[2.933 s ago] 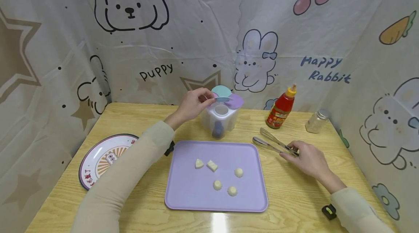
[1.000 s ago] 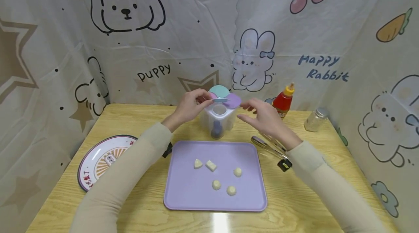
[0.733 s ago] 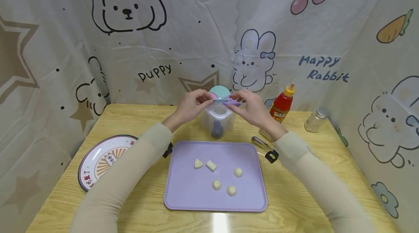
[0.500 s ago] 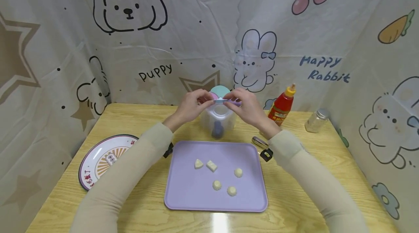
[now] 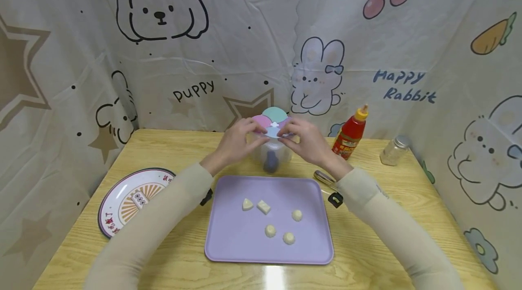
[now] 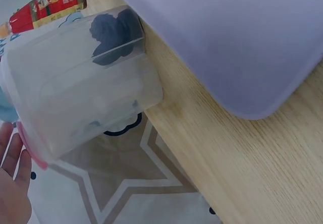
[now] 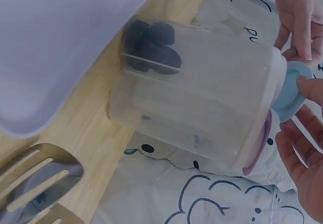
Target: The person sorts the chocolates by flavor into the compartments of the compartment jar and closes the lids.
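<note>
A clear storage container [image 5: 281,152] stands upright behind the tray, topped by coloured round flap lids. Its light-blue lid [image 5: 273,132] lies between my hands, tilted slightly away from the white rim in the right wrist view. My left hand [image 5: 236,142] pinches its left edge; in the left wrist view only some fingers show, beside the pink lid [image 6: 31,148]. From the other side my right hand [image 5: 307,140] pinches the same lid, thumb on top and fingers beneath. Dark-blue pieces [image 7: 151,47] sit in the container's front compartment.
A lilac tray [image 5: 228,244] holds several small cream-coloured pieces [image 5: 270,230]. To the left is a patterned plate [image 5: 122,190], partly under the left sleeve. Metal tongs [image 5: 324,177] lie under the right forearm. A red sauce bottle [image 5: 350,133] and a glass jar [image 5: 394,151] stand back right.
My right hand has left the tongs, come to the container and taken hold of the blue lid's right edge. The lid, raised and edge-on before, has come down toward its opening.
</note>
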The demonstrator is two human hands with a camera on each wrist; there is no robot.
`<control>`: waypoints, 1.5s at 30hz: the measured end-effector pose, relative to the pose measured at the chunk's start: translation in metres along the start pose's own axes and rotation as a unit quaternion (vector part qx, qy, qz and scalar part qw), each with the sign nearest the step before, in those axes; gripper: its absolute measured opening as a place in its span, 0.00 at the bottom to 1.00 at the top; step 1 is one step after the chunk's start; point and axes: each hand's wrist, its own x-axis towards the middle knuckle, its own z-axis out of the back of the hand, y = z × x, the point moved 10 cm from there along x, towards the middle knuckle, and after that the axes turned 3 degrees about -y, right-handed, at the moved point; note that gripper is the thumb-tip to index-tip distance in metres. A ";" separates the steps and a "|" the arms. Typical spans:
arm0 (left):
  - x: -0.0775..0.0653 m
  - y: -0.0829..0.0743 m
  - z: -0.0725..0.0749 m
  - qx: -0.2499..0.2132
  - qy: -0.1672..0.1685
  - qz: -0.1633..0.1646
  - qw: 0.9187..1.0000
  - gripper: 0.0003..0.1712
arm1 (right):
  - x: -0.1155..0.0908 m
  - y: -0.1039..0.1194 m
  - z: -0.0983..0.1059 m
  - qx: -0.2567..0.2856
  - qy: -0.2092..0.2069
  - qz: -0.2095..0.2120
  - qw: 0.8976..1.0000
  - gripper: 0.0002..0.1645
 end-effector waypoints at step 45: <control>-0.011 -0.009 -0.009 0.042 -0.017 -0.056 0.997 0.09 | -0.014 0.006 -0.009 -0.058 -0.015 0.060 0.996 0.07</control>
